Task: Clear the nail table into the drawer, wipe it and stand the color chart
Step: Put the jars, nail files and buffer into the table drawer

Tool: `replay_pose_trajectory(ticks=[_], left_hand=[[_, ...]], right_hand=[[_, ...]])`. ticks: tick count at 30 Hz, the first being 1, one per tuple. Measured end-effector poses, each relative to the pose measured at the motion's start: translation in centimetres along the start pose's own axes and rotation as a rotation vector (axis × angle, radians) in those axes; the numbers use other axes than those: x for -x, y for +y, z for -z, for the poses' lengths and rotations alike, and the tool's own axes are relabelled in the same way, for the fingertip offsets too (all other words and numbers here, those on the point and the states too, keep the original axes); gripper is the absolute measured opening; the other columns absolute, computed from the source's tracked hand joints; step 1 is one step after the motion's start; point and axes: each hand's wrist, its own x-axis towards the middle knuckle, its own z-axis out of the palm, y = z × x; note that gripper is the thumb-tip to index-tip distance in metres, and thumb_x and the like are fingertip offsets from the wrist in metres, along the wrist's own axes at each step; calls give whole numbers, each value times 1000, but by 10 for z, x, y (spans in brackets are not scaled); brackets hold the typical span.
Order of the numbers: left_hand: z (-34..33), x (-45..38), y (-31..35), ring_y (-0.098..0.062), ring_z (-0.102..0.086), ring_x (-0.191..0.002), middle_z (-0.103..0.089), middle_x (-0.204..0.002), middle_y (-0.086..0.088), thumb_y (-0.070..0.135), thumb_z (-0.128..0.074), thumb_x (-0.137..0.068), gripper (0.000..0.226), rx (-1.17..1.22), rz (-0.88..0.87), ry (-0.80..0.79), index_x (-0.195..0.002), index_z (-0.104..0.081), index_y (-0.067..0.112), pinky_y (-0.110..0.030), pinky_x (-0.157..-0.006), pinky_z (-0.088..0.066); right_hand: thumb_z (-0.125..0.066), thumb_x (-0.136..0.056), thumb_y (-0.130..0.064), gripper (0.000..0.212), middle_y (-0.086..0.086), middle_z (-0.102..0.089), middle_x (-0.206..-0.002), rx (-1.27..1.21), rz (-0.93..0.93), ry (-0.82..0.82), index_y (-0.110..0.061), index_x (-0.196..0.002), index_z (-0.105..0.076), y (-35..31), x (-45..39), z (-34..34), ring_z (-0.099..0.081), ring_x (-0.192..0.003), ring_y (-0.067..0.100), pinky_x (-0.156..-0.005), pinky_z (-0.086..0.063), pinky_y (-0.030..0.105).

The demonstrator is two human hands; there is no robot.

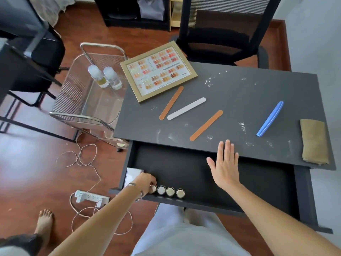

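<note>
The dark nail table (239, 93) is dusted with white powder. The gold-framed color chart (158, 71) lies flat at its far left corner. Two orange nail files (171, 102) (206, 125), a white file (186, 108) and a blue buffer (270, 118) lie on the top. A folded tan cloth (314, 141) rests at the right edge. The drawer (258, 182) stands pulled out below. My left hand (145, 182) grips the leftmost of a row of small silver-capped jars (170, 191) at the drawer's front left. My right hand (224, 164) hovers flat and spread over the table's front edge.
A clear trolley (88, 100) with two bottles (105, 76) stands left of the table. A black chair (225, 28) is behind it. A power strip (91, 198) and loose cords lie on the wooden floor. A white box (132, 174) sits in the drawer's left corner.
</note>
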Motion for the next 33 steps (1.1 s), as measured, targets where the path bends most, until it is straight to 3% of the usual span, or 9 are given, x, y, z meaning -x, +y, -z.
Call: replay_pose_trajectory(ticks=[3,6,9,13,16,22,25,28,33], left_hand=[[44,-3,4,-21,-63,-112,-69,-120,-2,21,-63,-86,37,38,24,70,-122,-64,16,-24,-97,-44],[113,-14,16,-24,-67,-99,-73,-102,-1,24,-65,-86,23,238,41,431,-108,-70,20,-30,-86,-52],[177,-37,39,-26,-65,-90,-67,-99,-1,23,-60,-89,14,309,27,690,-98,-71,22,-34,-77,-54],[221,-83,67,-28,-57,-107,-52,-123,-7,26,-58,-94,27,182,30,655,-119,-63,17,-40,-79,-53],[226,-108,76,-27,-47,-118,-47,-126,-8,31,-56,-95,26,114,118,605,-116,-65,19,-40,-81,-50],[219,-119,76,-26,-47,-117,-52,-129,-6,23,-54,-97,19,119,135,664,-108,-67,15,-41,-82,-53],[215,-113,76,-27,-53,-110,-60,-119,-8,22,-55,-96,12,171,80,677,-105,-61,15,-40,-82,-50],[210,-98,74,-27,-61,-88,-66,-101,-4,21,-58,-93,6,348,51,763,-97,-59,17,-38,-73,-52],[160,-37,74,0,-59,-76,-64,-82,17,25,-67,-88,8,750,-163,982,-90,-60,27,-8,-69,-43]], right_hand=[[-47,-97,-44,66,23,-30,-156,-41,-28,81,-6,-149,-33,-5,-4,9,-27,-145,41,-113,-26,58],[-60,-94,-27,42,23,-52,-137,-129,4,249,-9,-132,-56,-6,-21,22,-45,-132,43,-106,-33,61],[-58,-93,-16,33,19,-53,-132,-154,99,283,-14,-126,-61,-8,-51,42,-49,-124,39,-105,-33,55],[-53,-95,-11,45,15,-42,-138,-103,200,129,-27,-137,-53,-13,-94,64,-37,-130,35,-107,-27,47],[-53,-94,-8,50,14,-38,-142,-36,253,43,-33,-137,-53,-10,-115,71,-31,-135,34,-108,-23,44],[-68,-85,-9,21,13,-54,-126,-49,406,85,-18,-103,-72,2,-131,78,-45,-124,32,-100,-28,42],[-66,-88,-14,14,9,-51,-121,-44,434,68,-14,-101,-65,7,-135,78,-43,-121,29,-98,-28,39],[-61,-92,-15,6,4,-57,-104,-45,439,50,-13,-97,-59,11,-133,80,-50,-107,26,-92,-29,34],[-65,-87,-7,10,4,-63,-81,-507,100,174,-9,-86,-56,49,-100,85,-57,-76,26,-73,-44,37]])
